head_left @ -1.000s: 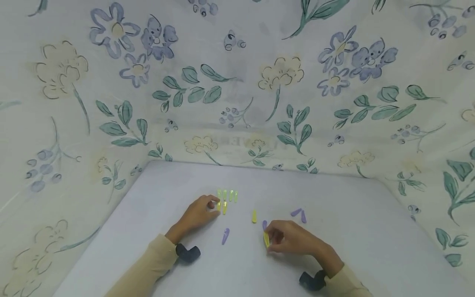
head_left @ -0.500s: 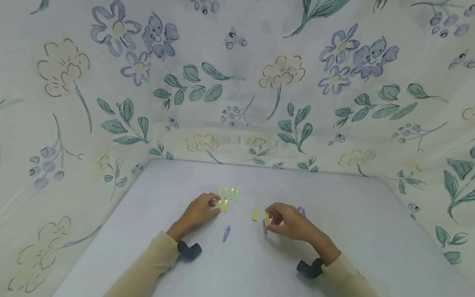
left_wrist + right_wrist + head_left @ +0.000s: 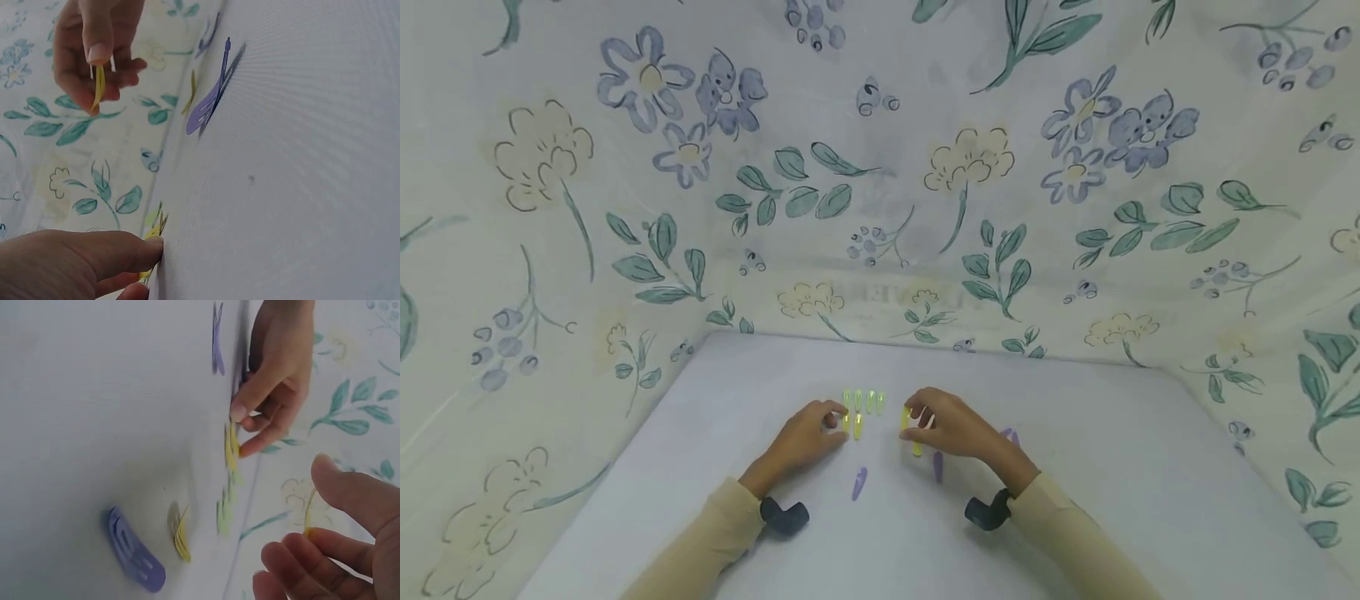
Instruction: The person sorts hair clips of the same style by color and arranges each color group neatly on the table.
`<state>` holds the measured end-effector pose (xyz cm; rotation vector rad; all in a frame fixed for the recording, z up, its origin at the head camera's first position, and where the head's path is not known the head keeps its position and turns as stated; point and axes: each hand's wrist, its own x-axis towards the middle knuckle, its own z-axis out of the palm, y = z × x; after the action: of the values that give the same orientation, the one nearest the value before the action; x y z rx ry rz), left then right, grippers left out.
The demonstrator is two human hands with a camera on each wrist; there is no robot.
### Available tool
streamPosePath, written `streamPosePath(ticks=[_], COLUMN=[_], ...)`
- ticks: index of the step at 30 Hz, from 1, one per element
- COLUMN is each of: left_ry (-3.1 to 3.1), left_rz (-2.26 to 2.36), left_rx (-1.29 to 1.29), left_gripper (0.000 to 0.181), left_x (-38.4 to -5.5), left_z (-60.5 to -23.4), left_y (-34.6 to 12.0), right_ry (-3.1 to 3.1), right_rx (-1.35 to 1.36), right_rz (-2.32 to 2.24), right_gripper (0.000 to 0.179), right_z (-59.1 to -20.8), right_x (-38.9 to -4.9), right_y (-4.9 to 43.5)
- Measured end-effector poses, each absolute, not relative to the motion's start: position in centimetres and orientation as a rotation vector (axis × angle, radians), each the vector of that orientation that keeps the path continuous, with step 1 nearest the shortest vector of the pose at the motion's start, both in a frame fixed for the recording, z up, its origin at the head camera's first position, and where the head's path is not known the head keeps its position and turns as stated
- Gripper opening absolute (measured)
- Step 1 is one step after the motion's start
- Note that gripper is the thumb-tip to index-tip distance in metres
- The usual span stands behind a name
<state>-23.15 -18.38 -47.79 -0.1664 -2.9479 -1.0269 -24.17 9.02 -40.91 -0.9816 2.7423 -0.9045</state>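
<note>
My right hand (image 3: 951, 425) pinches a yellow snap hair clip (image 3: 905, 419) by its ends between thumb and index finger, raised off the white table; in the left wrist view this clip (image 3: 99, 87) is upright. My left hand (image 3: 805, 437) has thumb and index finger at the two ends of another yellow hair clip (image 3: 846, 423), which lies on the table. A further yellow hair clip (image 3: 858, 427) lies beside it. Light green hair clips (image 3: 871, 402) form a row just behind these. One loose yellow hair clip (image 3: 181, 540) lies below my right hand, partly covered in the head view.
Purple hair clips lie about: one (image 3: 860, 483) in front of the left hand, one (image 3: 938, 467) under the right wrist, and a pair (image 3: 1011, 435) partly behind the right forearm. Flower-patterned cloth (image 3: 910, 217) surrounds the white table (image 3: 880, 550) at the back and sides.
My right hand has lifted the yellow hair clip from beside a purple one and carried it left and back, toward the rows. The left hand has stayed in place.
</note>
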Motion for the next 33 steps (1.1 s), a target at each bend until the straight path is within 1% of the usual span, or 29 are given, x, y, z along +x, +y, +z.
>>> streamPosePath(ticks=[6,15,23,33], left_ry=[-2.935,-2.906,-2.886,-2.881], left_rz=[-1.013,-1.039,-1.049,-1.023], left_rx=[-0.172,-0.201,-0.227,-0.239], left_gripper=[0.039,0.037,0.037,0.037], left_x=[-23.2,-22.9,-22.7,-22.8], left_z=[-47.7,-47.9,-47.9,-48.2], left_y=[-18.5,-18.6,-18.5,-18.8], right_ry=[2.724,2.705,2.694,2.72], right_rx=[-0.954,-0.878,-0.861,-0.892], right_rz=[-0.876,-0.856,-0.859,-0.826], right_gripper=[0.043,0.045,0.042,0.043], right_z=[-41.5,-43.7,-45.0,-45.6], right_x=[-25.5,-26.9,-26.9,-26.8], right_y=[7.0,4.6,3.7,3.0])
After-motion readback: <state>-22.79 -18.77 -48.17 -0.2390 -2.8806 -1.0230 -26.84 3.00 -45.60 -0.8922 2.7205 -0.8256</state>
